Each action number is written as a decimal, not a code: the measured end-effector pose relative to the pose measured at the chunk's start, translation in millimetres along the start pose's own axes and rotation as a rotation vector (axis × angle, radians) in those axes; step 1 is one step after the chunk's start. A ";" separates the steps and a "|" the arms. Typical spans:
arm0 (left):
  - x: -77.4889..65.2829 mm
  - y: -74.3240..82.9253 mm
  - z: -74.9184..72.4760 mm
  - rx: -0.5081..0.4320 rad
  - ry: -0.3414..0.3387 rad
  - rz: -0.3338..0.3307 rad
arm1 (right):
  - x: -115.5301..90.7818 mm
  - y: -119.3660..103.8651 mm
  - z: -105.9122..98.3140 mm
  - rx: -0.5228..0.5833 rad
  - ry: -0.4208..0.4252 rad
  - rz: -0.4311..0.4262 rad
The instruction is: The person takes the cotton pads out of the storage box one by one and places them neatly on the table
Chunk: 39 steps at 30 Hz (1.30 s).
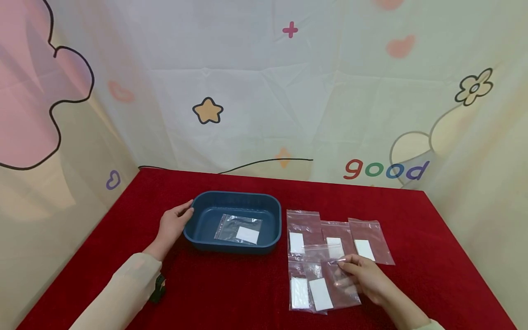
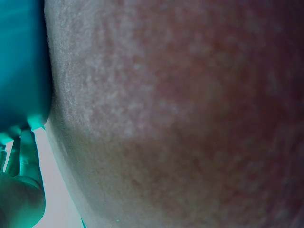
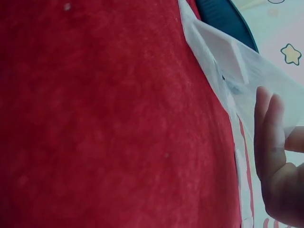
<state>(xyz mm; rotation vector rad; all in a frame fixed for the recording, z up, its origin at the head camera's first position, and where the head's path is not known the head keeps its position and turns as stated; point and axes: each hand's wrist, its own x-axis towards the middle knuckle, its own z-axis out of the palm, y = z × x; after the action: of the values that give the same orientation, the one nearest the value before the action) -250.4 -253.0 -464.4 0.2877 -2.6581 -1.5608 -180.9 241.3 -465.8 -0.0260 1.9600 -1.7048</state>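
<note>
A blue rectangular basin (image 1: 233, 249) stands on the red cloth, left of centre. My left hand (image 1: 172, 227) holds its left end, with thumb and fingers at the rim; the left wrist view shows fingers against the basin's wall (image 2: 21, 61). Inside the basin lies a clear zip bag (image 1: 227, 228) with a white card (image 1: 248, 235) in it. My right hand (image 1: 367, 277) pinches the edge of another clear zip bag (image 1: 344, 293), which holds a white card (image 1: 321, 294). In the right wrist view this bag (image 3: 266, 76) is raised at the fingers (image 3: 273, 123).
Several more clear bags with white cards lie right of the basin, some overlapping: one at the back left (image 1: 303, 222), one in the middle (image 1: 336, 229), one at the right (image 1: 377, 233). A printed curtain (image 1: 247, 91) hangs behind the red-covered table (image 1: 231, 293).
</note>
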 end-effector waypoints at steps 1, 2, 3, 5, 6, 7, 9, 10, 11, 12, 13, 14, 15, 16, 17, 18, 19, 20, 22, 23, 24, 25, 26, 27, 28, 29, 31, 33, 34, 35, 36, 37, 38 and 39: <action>0.0 0.4 0.1 0.000 0.000 0.000 | -1.1 0.9 -1.3 -0.013 0.008 0.009; 0.2 0.4 0.1 -0.001 -0.001 -0.001 | -2.6 1.5 -2.7 -0.026 0.010 0.012; 0.1 0.6 0.0 -0.001 -0.002 0.001 | -3.6 1.9 -4.6 -0.044 0.013 0.018; -0.2 0.6 -0.3 0.003 -0.002 0.003 | -5.9 2.6 -8.5 -0.092 0.016 0.023; -0.4 0.6 -0.6 0.005 -0.002 0.003 | -7.0 3.4 -10.4 -0.119 0.023 0.025; -0.6 0.3 -0.9 0.005 -0.004 0.001 | -8.0 4.0 -12.2 -0.142 0.024 0.026; -1.3 0.3 -1.4 0.007 -0.005 -0.001 | -10.1 5.6 -14.9 -0.186 0.037 0.036; -1.6 0.3 -1.6 0.008 -0.005 -0.002 | -11.2 6.6 -15.7 -0.203 0.046 0.042; -1.9 0.2 -1.7 0.007 -0.006 -0.003 | -12.3 7.5 -16.4 -0.219 0.057 0.048; -2.2 0.3 -1.9 0.008 -0.006 -0.002 | -13.4 8.2 -16.7 -0.235 0.073 0.057; -2.4 0.3 -1.9 0.006 -0.006 -0.003 | -14.5 8.5 -16.9 -0.251 0.083 0.063; -2.5 0.3 -2.0 0.006 -0.005 -0.003 | -15.6 8.8 -17.1 -0.269 0.102 0.070; -2.8 0.3 -2.0 0.005 -0.006 -0.003 | -16.5 9.2 -17.7 -0.287 0.118 0.076; -3.0 0.3 -2.1 0.004 -0.008 -0.004 | -17.4 9.3 -18.2 -0.307 0.131 0.079; -3.1 0.2 -2.2 0.003 -0.008 -0.005 | -18.4 9.3 -18.8 -0.326 0.143 0.081; -3.1 0.1 -2.2 0.002 -0.007 -0.006 | -19.3 9.3 -19.5 -0.344 0.154 0.081; -3.1 0.1 -2.3 0.001 -0.008 -0.007 | -20.1 9.3 -20.4 -0.360 0.158 0.078; -3.1 0.0 -2.3 0.001 -0.008 -0.008 | -21.0 9.2 -21.3 -0.372 0.167 0.080; -2.7 -0.1 -2.3 0.002 -0.010 -0.011 | -22.7 9.0 -22.7 -0.393 0.179 0.085; -2.5 -0.2 -2.3 0.001 -0.011 -0.011 | -23.4 8.8 -23.2 -0.405 0.190 0.090; -2.4 -0.1 -2.2 0.000 -0.012 -0.012 | -24.0 8.9 -23.5 -0.417 0.203 0.096; -2.2 0.0 -2.2 0.000 -0.014 -0.013 | -24.5 9.0 -23.8 -0.428 0.217 0.101; -2.1 0.2 -2.2 0.000 -0.015 -0.013 | -25.0 9.1 -23.9 -0.438 0.230 0.108; -2.0 0.3 -2.2 0.000 -0.016 -0.012 | -25.4 9.2 -24.1 -0.447 0.240 0.113; -2.0 0.6 -2.3 0.000 -0.015 -0.011 | -25.8 9.5 -24.2 -0.453 0.250 0.119; -2.0 0.8 -2.4 0.000 -0.015 -0.010 | -26.1 9.9 -24.5 -0.458 0.257 0.123; -2.2 1.5 -2.6 0.000 -0.015 -0.009 | -27.1 10.5 -25.4 -0.462 0.263 0.131; -2.4 2.1 -2.7 -0.003 -0.016 -0.009 | -28.2 11.1 -26.7 -0.465 0.264 0.136; -2.5 2.4 -2.7 -0.003 -0.016 -0.008 | -28.8 11.3 -27.5 -0.466 0.263 0.140; -2.6 2.5 -2.6 -0.004 -0.016 -0.007 | -29.4 11.5 -28.4 -0.468 0.260 0.140; -2.6 2.5 -2.5 -0.005 -0.017 -0.007 | -30.1 11.7 -29.3 -0.469 0.258 0.140; -2.6 2.3 -2.3 -0.006 -0.018 -0.007 | -30.7 11.8 -30.0 -0.470 0.256 0.140; -2.4 2.0 -2.2 -0.006 -0.018 -0.006 | -31.4 12.1 -30.6 -0.471 0.254 0.139; -2.4 1.9 -1.9 -0.005 -0.017 -0.006 | -31.9 12.4 -31.1 -0.469 0.250 0.138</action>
<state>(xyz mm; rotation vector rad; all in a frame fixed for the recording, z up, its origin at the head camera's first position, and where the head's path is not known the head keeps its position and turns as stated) -248.0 -253.3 -461.6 0.2833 -2.6681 -1.5780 -162.0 283.4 -463.4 0.1558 2.4467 -1.1761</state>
